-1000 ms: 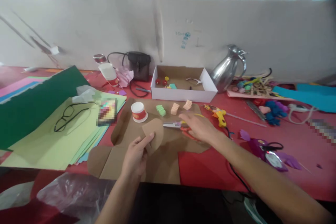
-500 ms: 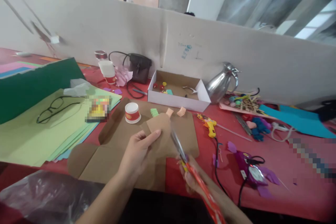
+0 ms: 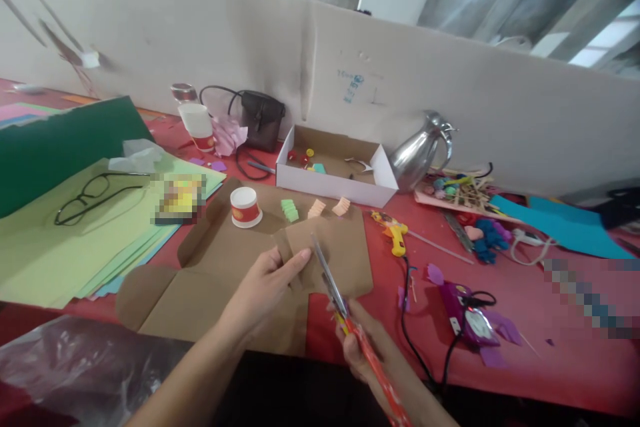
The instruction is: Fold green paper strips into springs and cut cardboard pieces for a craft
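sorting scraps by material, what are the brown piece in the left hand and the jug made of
Small brown piece: looks like matte kraft cardboard, same dull tan as the flattened box beneath. Shiny silver jug: probably polished metal, given its mirror-like reflections.

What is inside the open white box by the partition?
The white box holds small red and yellow round bits, a teal piece and a thin white curved scrap on its brown floor. Its near wall hides the front strip of the floor.
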`<state>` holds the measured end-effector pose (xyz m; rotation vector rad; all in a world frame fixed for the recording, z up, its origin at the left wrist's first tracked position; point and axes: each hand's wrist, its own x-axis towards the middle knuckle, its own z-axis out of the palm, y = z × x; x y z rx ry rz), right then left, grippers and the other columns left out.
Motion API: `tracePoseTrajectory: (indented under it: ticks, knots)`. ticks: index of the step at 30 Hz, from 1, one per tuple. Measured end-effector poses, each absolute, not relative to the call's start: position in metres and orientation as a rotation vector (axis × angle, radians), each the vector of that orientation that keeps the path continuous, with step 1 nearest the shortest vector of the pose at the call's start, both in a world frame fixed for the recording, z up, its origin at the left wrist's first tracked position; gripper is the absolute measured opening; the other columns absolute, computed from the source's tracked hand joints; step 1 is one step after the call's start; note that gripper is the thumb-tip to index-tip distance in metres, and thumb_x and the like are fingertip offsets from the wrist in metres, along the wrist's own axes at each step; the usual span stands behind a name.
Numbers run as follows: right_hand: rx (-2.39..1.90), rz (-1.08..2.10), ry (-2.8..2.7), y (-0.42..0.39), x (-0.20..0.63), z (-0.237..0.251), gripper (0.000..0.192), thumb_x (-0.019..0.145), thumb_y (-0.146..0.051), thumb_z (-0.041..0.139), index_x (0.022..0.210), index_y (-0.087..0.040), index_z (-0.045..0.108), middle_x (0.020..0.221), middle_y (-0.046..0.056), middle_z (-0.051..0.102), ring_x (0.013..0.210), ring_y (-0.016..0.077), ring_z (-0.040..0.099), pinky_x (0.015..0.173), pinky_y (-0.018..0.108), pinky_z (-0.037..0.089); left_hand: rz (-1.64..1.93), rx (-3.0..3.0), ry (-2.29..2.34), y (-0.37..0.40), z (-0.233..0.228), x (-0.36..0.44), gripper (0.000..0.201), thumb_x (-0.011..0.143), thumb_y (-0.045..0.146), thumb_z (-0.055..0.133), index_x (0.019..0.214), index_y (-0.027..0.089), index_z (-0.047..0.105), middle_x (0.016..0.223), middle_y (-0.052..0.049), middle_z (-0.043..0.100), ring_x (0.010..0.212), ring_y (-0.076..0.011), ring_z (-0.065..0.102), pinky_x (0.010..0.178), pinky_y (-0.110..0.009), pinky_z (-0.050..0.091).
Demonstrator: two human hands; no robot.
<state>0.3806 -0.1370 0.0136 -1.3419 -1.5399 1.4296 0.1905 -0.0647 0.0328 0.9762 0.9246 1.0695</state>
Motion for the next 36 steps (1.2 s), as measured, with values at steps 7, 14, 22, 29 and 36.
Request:
tracePoseTrajectory:
  ticks: [7,14,22,29,36]
  knots:
    - [-1.313,1.572,-1.555,-0.14,0.381,0.009,0.049,0.081,-0.068,0.054,0.095,-0.021,0.05,0.063,-0.007,0.03,0.047,0.0051,0.025,0.041,0.018,0.021,1.011,1.028,0.939,-0.07,0.028,0.19,0.022,0.085,0.039,0.06,0.081,0.018,0.06,0.066,0.002,0.056,0.055,-0.0112,0.05,0.053,-0.024,0.044]
    - [-1.454,1.443,-1.501,-0.143,0.374,0.009,0.053,0.081,-0.071,0.049,0.094,-0.021,0.054,0.059,-0.004,0.039,0.048,0.0085,0.037,0.041,0.018,0.03,0.975,1.016,0.959,-0.071,0.024,0.196,0.023,0.085,0.039,0.059,0.078,0.017,0.055,0.062,0.002,0.054,0.051,-0.0103,0.049,0.051,-0.024,0.041]
    - [-1.534,1.443,-1.532,-0.129,0.372,0.011,0.052,0.081,-0.069,0.053,0.1,-0.021,0.056,0.054,-0.006,0.042,0.042,0.0077,0.038,0.038,0.018,0.029,0.933,0.913,0.924,-0.067,0.016,0.198,0.022,0.084,0.039,0.061,0.082,0.017,0.056,0.066,0.001,0.057,0.052,-0.01,0.052,0.049,-0.023,0.039]
    - [-1.807,1.308,-1.435,-0.119,0.372,-0.004,0.056,0.077,-0.069,0.053,0.103,-0.02,0.063,0.046,-0.007,0.042,0.035,0.0087,0.039,0.036,0.019,0.03,0.922,0.728,1.002,-0.065,0.001,0.195,0.024,0.078,0.036,0.068,0.081,0.016,0.056,0.068,0.001,0.059,0.047,-0.0086,0.053,0.045,-0.021,0.036]
    - [-1.952,0.771,-1.867,-0.101,0.397,0.02,0.04,0.087,-0.053,0.051,0.11,-0.021,0.061,0.065,0.002,0.063,0.06,0.0196,0.062,0.054,0.025,0.039,0.97,0.758,1.12,-0.069,-0.003,0.167,0.03,0.075,0.039,0.072,0.093,0.017,0.061,0.078,0.0,0.066,0.051,-0.01,0.057,0.049,-0.022,0.04]
